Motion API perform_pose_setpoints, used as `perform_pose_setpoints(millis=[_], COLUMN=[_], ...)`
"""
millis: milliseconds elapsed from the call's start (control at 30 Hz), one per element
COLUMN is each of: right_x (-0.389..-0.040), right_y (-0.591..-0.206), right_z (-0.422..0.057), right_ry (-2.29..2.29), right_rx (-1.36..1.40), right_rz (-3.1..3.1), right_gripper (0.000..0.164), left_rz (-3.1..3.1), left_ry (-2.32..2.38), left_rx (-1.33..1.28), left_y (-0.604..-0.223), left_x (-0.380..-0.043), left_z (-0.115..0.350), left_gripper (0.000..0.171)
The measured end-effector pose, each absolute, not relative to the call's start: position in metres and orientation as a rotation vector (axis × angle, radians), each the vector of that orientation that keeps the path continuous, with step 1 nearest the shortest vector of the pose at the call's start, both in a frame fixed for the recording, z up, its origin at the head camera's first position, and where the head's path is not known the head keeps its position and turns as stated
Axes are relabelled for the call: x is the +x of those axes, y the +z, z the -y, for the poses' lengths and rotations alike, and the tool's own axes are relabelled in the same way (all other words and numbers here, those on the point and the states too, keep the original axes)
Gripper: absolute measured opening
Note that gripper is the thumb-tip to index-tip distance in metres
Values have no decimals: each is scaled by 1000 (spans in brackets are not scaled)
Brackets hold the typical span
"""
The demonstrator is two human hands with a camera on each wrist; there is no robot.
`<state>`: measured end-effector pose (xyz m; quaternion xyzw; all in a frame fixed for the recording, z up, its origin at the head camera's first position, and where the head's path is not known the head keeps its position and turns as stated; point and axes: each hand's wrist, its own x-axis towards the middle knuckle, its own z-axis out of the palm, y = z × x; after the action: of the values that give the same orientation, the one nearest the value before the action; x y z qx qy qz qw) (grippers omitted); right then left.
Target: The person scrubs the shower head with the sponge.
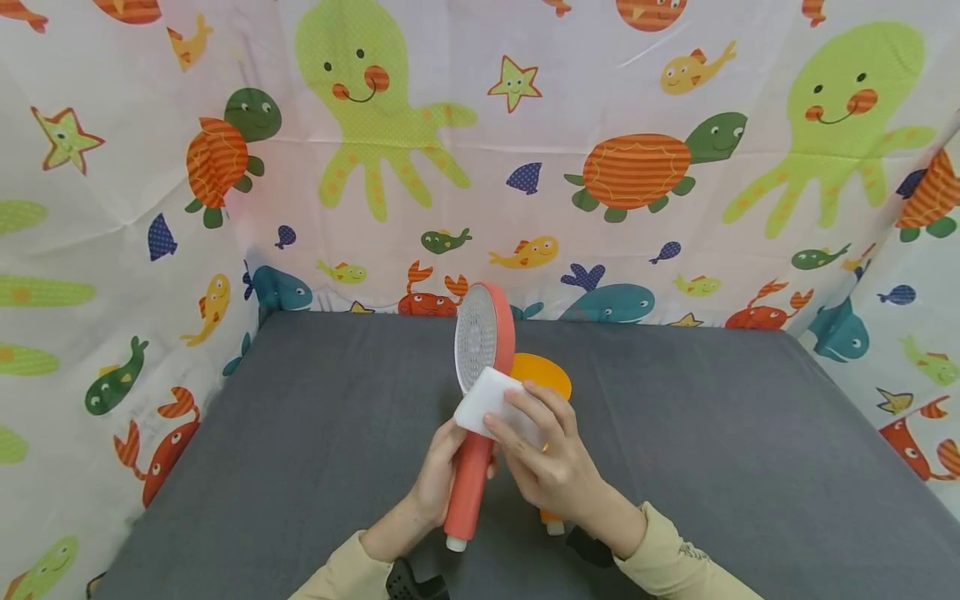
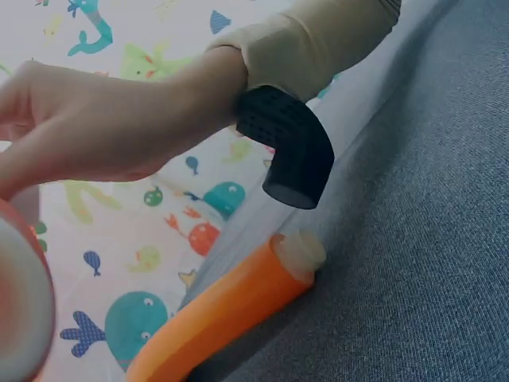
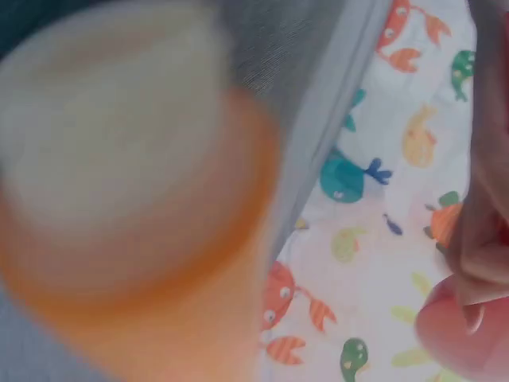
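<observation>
A red shower head [image 1: 504, 333] with a pale grey spray face is held up by my left hand [image 1: 433, 483], whose fingers grip its handle just below the head. With its fingers and thumb my right hand [image 1: 558, 467] pinches a white sponge [image 1: 486, 404] over the neck of the shower head. Behind the right hand is an orange shower head [image 1: 543, 373], its handle partly hidden by that hand. The orange handle [image 2: 227, 306] with its whitish end shows in the left wrist view, and blurred and close in the right wrist view.
A dark grey cloth [image 1: 337, 400] covers the table. Around its back and sides hangs a white curtain [image 1: 465, 133] printed with sea animals. Black wrist devices [image 1: 416, 581] sit at both sleeve cuffs.
</observation>
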<state>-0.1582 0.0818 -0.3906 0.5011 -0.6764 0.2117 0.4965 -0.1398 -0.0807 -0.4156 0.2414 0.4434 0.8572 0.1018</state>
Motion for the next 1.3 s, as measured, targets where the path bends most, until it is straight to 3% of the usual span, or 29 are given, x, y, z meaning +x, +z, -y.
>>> perform_pose_setpoints(millis=[333, 633, 833, 1100, 1200, 1300], right_x=[-149, -162, -154, -128, -136, -150], right_y=[-392, -393, -400, -405, -403, -397], right_z=[-77, -76, -76, -79, -78, -78], right_ry=[820, 913, 902, 622, 592, 653], right_rx=[1185, 1127, 1257, 1788, 1770, 1583], right_rz=[1678, 1755, 1830, 1797, 1742, 1723], right_gripper=[29, 38, 35, 33, 31, 28], left_rz=[-1485, -1477, -1359, -1263, -1247, -1217], left_ry=[2549, 2555, 2554, 2588, 2566, 2544], left_rx=[550, 432, 387, 522, 591, 619], left_y=[-413, -407, -404, -402, -403, -407], left_x=[-144, -146, -150, -158, -156, -151], left_z=[84, 85, 92, 103, 101, 97], left_gripper=[18, 27, 29, 39, 37, 30])
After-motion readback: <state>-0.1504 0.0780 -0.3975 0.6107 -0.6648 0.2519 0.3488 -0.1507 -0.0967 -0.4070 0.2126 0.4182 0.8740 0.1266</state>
